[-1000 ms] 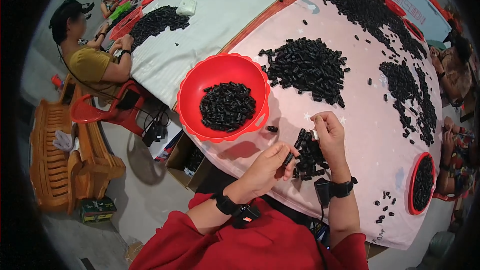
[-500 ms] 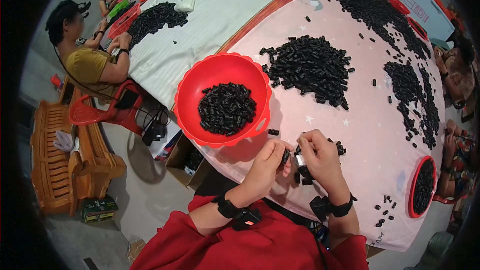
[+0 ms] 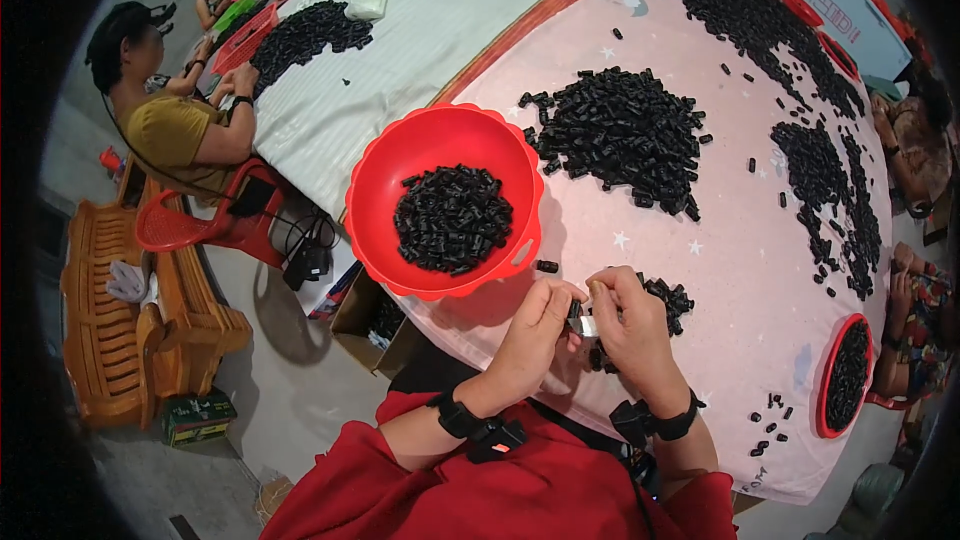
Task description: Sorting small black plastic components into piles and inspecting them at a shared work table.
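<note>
- Both hands have come together since the earlier frame; right hand (image 3: 628, 325) pulled back from the small pile (image 3: 655, 305) to meet left hand (image 3: 535, 332).
- Head view: small part (image 3: 581, 323), dark with a pale end, sits between the two hands, above the worktop (image 3: 740, 240) edge.
- Fingers of both hands pinched on the part, left from its left, right from its right; long axis not clear.
- Red bowl (image 3: 445, 202) lies up-left of the hands, left hand nearer.
</note>
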Demonstrator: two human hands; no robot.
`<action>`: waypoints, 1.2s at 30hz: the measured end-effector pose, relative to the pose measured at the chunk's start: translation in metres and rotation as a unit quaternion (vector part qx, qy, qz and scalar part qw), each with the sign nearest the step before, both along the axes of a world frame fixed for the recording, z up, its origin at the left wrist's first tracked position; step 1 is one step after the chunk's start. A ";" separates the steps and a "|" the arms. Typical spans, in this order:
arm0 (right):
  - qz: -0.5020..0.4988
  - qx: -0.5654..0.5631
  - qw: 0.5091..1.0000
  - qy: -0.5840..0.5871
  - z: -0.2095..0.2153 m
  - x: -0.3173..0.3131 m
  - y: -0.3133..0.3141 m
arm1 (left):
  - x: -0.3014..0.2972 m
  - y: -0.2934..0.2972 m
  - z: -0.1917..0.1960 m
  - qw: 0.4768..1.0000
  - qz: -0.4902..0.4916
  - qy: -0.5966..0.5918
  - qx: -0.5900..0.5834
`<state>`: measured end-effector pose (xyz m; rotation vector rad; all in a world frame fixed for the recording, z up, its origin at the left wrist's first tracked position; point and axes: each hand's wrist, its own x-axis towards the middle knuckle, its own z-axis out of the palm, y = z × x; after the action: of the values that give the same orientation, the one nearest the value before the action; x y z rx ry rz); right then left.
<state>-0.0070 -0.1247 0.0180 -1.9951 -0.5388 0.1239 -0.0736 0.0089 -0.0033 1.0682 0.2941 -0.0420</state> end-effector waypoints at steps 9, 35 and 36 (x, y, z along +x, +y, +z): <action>-0.014 -0.001 1.000 -0.005 0.000 0.000 0.001 | 0.002 -0.001 -0.001 0.999 -0.011 -0.021 0.031; -0.062 -0.005 0.996 -0.066 -0.004 -0.004 0.007 | 0.003 -0.006 -0.005 0.999 0.034 -0.024 -0.013; -0.063 -0.005 0.996 -0.067 -0.005 -0.004 0.007 | 0.003 -0.007 -0.005 0.999 0.033 -0.025 -0.013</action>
<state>-0.0106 -0.1173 0.0133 -2.0501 -0.4968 -0.0850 -0.0705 0.0020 -0.0080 1.0310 0.2833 0.0405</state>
